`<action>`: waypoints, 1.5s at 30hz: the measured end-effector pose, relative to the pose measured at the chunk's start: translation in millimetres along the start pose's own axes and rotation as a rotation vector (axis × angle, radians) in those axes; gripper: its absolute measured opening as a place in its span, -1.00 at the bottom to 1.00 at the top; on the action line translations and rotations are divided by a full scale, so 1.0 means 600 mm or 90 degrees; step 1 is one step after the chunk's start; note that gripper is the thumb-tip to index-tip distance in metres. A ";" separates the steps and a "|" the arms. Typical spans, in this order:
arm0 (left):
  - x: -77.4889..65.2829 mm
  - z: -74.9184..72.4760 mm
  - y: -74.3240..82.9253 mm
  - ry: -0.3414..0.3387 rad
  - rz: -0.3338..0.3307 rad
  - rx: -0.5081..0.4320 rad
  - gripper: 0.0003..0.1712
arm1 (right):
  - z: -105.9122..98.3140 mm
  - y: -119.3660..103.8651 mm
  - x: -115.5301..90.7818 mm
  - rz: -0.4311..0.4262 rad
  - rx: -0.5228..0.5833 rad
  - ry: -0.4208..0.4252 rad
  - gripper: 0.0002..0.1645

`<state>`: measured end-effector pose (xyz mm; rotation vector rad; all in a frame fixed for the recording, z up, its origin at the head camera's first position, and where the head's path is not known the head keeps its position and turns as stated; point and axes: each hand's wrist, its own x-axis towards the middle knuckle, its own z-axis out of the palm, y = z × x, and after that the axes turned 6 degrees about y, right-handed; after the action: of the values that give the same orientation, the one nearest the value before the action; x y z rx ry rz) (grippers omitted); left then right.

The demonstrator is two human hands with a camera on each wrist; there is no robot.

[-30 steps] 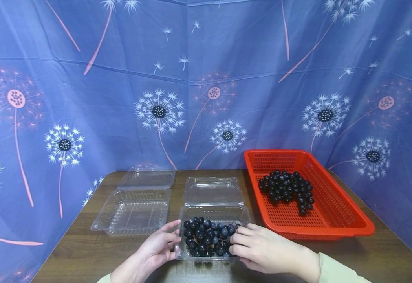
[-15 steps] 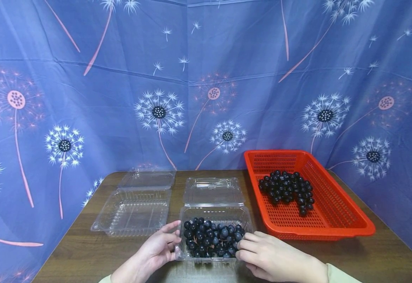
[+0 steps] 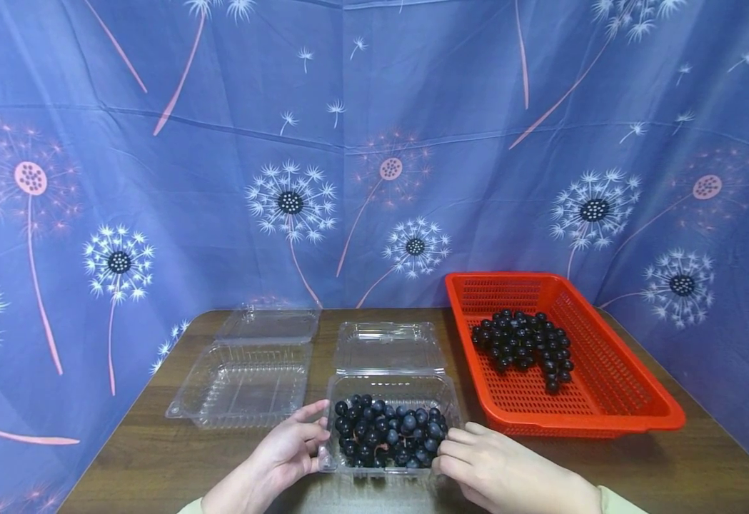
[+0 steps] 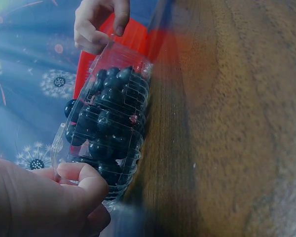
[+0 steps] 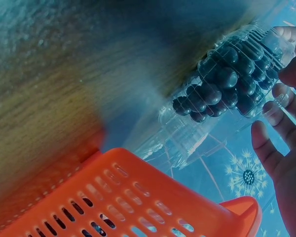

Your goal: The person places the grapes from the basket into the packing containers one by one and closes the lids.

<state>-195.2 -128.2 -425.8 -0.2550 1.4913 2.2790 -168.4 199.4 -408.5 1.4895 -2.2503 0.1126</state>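
A clear plastic clamshell container [image 3: 387, 386] stands near the table's front, lid folded back behind it. Dark grapes [image 3: 380, 432] on stems lie in its base. My left hand [image 3: 289, 451] holds the container's left side near the front corner; in the left wrist view, thumb and forefinger [image 4: 81, 173] pinch the rim. My right hand [image 3: 490, 464] is at the opposite side, fingers curled at the rim beside the grapes. The right wrist view shows those fingers [image 5: 281, 118] at the container's edge, its ribbed wall and the grapes beyond.
A red perforated basket [image 3: 612, 360] on the right holds a bunch of dark grapes [image 3: 522, 343]. On the left, another clear clamshell [image 3: 245, 385] stands with its lid raised back. Behind the wooden table [image 3: 136, 457] hangs a blue dandelion-print cloth [image 3: 477, 178].
The right hand has drawn back from over the grapes to the container's right rim, uncovering the grapes at that end. The left hand keeps its place.
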 end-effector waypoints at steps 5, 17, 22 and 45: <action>-0.001 0.000 0.001 0.004 0.001 0.012 -0.29 | 0.000 -0.002 0.000 0.006 0.011 -0.008 -0.59; -0.005 0.002 0.003 0.002 0.000 0.013 -0.25 | -0.001 -0.004 -0.001 0.019 0.036 -0.006 -0.60; -0.008 0.001 0.002 0.014 -0.002 0.016 -0.30 | -0.001 -0.004 -0.003 0.019 0.036 -0.007 -0.59; -0.031 -0.007 0.012 0.013 -0.007 0.001 -0.31 | -0.006 0.000 -0.012 -0.012 -0.007 0.041 -0.61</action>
<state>-181.7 -139.0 -414.9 -0.2854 1.4985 2.2731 -165.1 206.7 -408.2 1.4791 -2.1822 0.1409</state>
